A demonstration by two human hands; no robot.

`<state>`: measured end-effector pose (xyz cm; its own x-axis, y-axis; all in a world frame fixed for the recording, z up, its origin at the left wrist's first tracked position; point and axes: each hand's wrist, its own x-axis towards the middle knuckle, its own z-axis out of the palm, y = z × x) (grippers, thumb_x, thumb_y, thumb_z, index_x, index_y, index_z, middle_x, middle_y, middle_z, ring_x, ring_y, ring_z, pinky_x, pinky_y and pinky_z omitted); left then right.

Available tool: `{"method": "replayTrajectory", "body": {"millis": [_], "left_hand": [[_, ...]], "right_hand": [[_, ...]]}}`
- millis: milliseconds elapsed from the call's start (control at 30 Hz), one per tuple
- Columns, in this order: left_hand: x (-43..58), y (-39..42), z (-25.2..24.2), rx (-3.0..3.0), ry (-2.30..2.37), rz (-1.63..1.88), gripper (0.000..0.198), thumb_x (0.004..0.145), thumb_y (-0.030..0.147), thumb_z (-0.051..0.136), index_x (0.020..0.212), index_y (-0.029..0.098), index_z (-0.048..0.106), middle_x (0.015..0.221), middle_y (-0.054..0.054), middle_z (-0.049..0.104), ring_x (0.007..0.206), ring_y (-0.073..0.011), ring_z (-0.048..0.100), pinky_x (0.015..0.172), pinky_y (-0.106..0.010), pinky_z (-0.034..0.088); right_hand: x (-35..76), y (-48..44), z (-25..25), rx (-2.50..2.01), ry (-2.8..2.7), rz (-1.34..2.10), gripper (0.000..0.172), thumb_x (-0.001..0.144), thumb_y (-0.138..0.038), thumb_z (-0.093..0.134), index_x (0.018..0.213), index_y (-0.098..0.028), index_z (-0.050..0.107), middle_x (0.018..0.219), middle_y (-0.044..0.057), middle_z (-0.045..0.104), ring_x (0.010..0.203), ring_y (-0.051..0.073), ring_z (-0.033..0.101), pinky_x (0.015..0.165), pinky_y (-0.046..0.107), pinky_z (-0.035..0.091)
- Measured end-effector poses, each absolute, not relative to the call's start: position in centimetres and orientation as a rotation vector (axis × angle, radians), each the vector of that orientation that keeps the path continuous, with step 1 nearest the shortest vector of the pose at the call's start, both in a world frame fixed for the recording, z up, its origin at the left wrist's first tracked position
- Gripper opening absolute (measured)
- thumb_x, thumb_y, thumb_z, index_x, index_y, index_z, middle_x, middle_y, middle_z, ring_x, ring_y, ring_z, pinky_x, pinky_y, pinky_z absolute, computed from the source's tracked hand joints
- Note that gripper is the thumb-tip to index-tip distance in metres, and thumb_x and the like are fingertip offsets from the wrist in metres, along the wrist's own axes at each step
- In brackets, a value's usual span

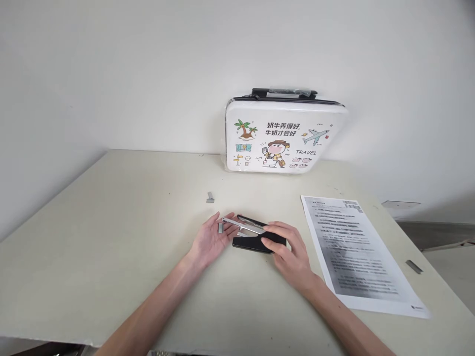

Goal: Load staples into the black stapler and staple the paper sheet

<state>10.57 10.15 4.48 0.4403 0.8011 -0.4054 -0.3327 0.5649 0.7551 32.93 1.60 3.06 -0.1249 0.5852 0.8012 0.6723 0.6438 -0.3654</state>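
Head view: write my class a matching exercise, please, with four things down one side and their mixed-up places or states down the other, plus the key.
1. stapler
2. printed sheet
3. white case
4. left hand

A. at the back of the table, by the wall
B. palm up, with a small grey strip on it
C. held in the right hand
D. lying flat, to the right

Pairs: 1-C, 2-D, 3-A, 4-B

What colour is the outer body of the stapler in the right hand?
The stapler has a black outer body, best seen in the head view.
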Motion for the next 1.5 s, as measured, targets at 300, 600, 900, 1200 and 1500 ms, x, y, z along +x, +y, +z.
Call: {"method": "replayTrajectory", "body": {"millis": [300, 600, 900, 1200, 1500], "left_hand": [[10.0, 9.8, 4.9, 1.026, 1.132, 0.962, 0.031, 0.093, 0.044, 0.06, 0.112, 0.022, 0.071, 0.073, 0.0, 0.051, 0.066, -0.0152, 0.055, 0.064, -0.029, 0.051], [11.4, 7.4, 5.7, 1.743, 1.056, 0.934, 0.048, 0.093, 0.033, 0.057, 0.139, 0.027, 0.068, 0.075, 0.003, 0.037, 0.064, -0.0148, 0.039, 0.062, -0.027, 0.04], [11.5, 7.2, 5.5, 1.137, 0.96, 0.888, 0.017, 0.088, 0.037, 0.061, 0.101, 0.026, 0.059, 0.065, 0.008, 0.024, 0.054, -0.0114, 0.024, 0.052, -0.026, 0.021], [11.5, 6.9, 5.9, 0.758, 0.647, 0.686, 0.038, 0.084, 0.039, 0.073, 0.076, 0.021, 0.041, 0.068, 0.01, 0.017, 0.054, -0.007, 0.011, 0.05, -0.025, 0.01], [10.4, 8.6, 5.0, 0.343, 0.637, 0.866, 0.027, 0.082, 0.035, 0.074, 0.089, 0.016, 0.058, 0.066, 0.009, 0.034, 0.048, -0.0055, 0.025, 0.041, -0.019, 0.018]], "right_hand": [[33.5, 2.0, 2.8, -1.141, -1.613, 0.009, 0.047, 0.09, -0.001, 0.053, 0.123, -0.033, 0.064, 0.122, 0.007, 0.069, 0.121, 0.029, 0.066, 0.095, 0.056, 0.06], [33.4, 1.9, 2.1, -1.266, -1.482, 0.113, 0.028, 0.095, -0.013, 0.061, 0.118, -0.029, 0.064, 0.124, 0.009, 0.071, 0.118, 0.028, 0.07, 0.099, 0.054, 0.059], [34.2, 3.0, 3.4, -1.44, -1.482, 0.384, 0.019, 0.094, -0.038, 0.07, 0.109, -0.026, 0.068, 0.117, 0.008, 0.073, 0.105, 0.026, 0.07, 0.088, 0.041, 0.056], [31.3, 9.0, 1.7, -1.516, -1.464, 0.515, 0.034, 0.085, -0.051, 0.075, 0.102, -0.023, 0.069, 0.1, 0.006, 0.075, 0.089, 0.025, 0.066, 0.084, 0.038, 0.051], [25.0, 17.6, 0.9, -1.451, -1.512, 0.571, 0.031, 0.081, -0.049, 0.074, 0.098, -0.024, 0.066, 0.096, 0.004, 0.076, 0.086, 0.024, 0.066, 0.083, 0.039, 0.053]]}}
